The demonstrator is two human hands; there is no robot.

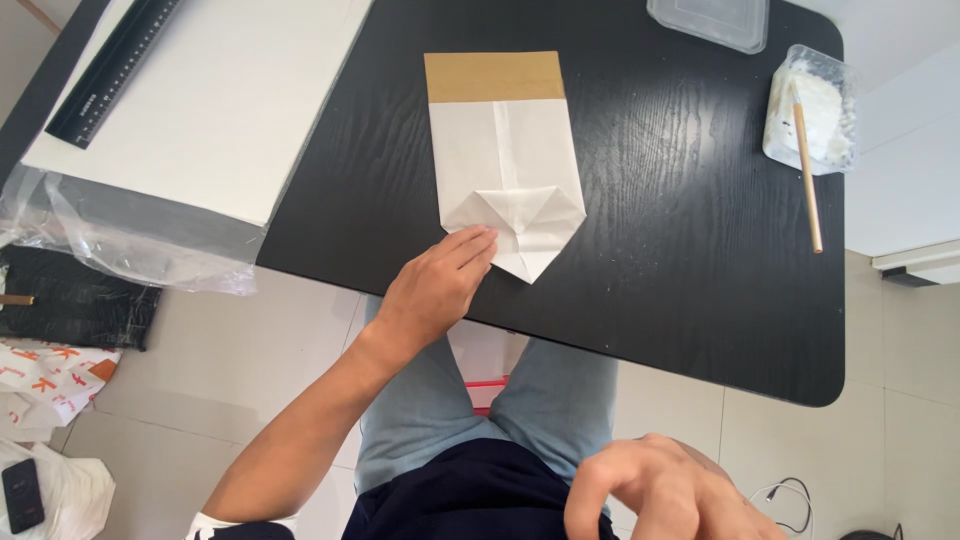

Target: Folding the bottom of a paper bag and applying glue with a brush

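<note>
While the white folded paper bag with a brown top band (pixel 505 160) lies lengthwise up the frame's centre, the left hand (pixel 440 285), fingers flat together, presses its lower-left corner, and the right hand (pixel 660 495), loosely curled and empty, hangs well apart at the lower right.

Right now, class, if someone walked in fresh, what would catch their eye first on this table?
The folded white paper bag with a brown strip at its far end lies in the middle of the black table, and the left hand presses its near folded corner. At the far right sits a clear tub of white paste with a wooden stick across it. The right hand hovers over the lap, touching nothing.
</note>
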